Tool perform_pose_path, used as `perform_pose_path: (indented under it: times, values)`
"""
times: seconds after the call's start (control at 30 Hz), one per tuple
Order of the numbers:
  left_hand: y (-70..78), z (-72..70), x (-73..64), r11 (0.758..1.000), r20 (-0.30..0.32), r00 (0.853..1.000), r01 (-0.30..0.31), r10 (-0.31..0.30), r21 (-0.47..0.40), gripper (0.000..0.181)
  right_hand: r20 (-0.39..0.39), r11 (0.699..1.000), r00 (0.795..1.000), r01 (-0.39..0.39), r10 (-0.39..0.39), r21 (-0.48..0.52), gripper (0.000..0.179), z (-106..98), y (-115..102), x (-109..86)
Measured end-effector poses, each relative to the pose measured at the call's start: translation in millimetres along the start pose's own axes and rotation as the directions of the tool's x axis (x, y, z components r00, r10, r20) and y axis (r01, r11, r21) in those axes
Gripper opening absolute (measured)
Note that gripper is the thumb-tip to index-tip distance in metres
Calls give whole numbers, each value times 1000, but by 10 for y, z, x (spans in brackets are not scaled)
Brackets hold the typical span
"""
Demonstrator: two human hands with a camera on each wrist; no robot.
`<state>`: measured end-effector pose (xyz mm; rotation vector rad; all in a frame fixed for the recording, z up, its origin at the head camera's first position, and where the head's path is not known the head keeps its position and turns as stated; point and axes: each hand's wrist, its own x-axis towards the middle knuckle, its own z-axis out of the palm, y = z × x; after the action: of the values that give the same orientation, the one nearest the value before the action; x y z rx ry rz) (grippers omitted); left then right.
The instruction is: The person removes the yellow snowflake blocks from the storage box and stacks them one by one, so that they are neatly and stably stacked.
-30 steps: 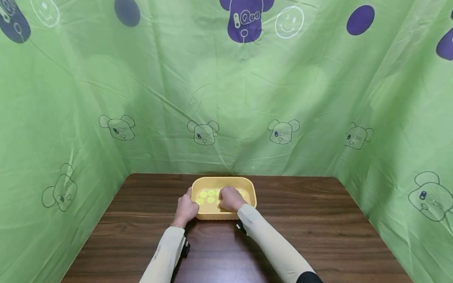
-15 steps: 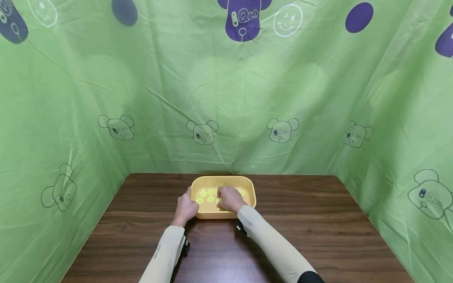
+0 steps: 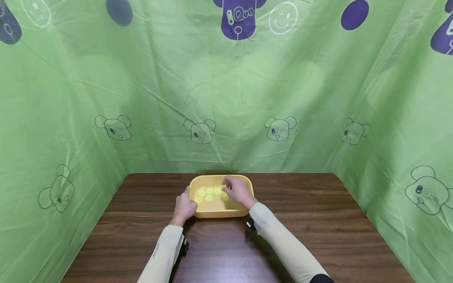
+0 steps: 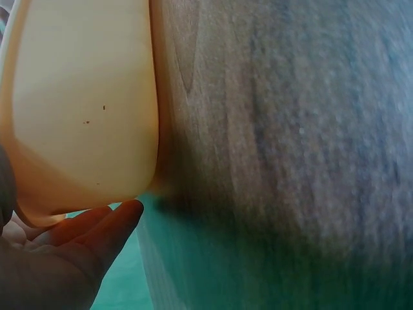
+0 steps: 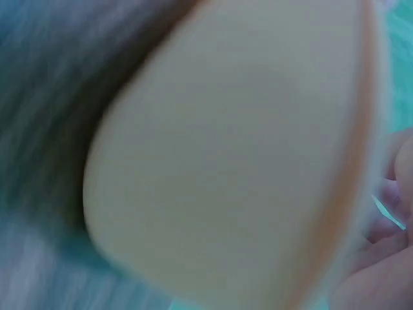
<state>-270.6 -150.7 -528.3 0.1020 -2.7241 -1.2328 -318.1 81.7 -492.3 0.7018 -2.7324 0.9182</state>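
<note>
A yellow rectangular plastic basin [image 3: 217,214] stands on the table, with several small bright-yellow flower-shaped pieces [image 3: 209,194] lying in it. My left hand [image 3: 185,205] holds its left end, thumb at the rim; the left wrist view shows fingers [image 4: 106,232] against the outside of the end wall. Reaching over the front right of the basin, my right hand [image 3: 238,192] has bent fingers with a gap between thumb and index finger. Just below those fingertips lies one flower piece [image 3: 225,196]. In the right wrist view the basin's outer wall [image 5: 219,148] blocks most of the inside.
The dark brown wooden table [image 3: 301,220] extends on both sides of the basin. A green curtain [image 3: 240,94] with bear prints hangs close behind the table's back edge and along both sides.
My right hand has lifted and shifted right, away from the flower piece at its fingertips. That piece now shows on the basin floor. The left hand keeps its hold.
</note>
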Motion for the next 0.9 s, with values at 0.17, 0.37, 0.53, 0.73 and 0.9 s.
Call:
perform_pose_path:
  times: [0.17, 0.37, 0.53, 0.73, 0.9]
  values:
    - [-8, -33, 20, 1000, 22, 1000, 19, -19, 0, 74, -127, 993, 989, -68, 80, 98, 10, -291, 209, -10]
    - [-22, -36, 14, 999, 35, 999, 38, -38, 9, 74, -233, 977, 955, -148, 181, 152, 9, -556, 601, -193]
    - [-41, -12, 0, 999, 37, 998, 44, -44, 6, 74, -212, 947, 925, -293, 315, 131, 12, -655, 1032, -471]
    - [-26, 21, -8, 999, 53, 997, 49, -49, -1, 75, -121, 909, 901, -411, 416, 70, 12, -769, 1369, -792]
    - [-10, 34, 4, 999, 37, 999, 38, -38, 2, 73, -72, 894, 891, -446, 447, 33, 14, -861, 1469, -914]
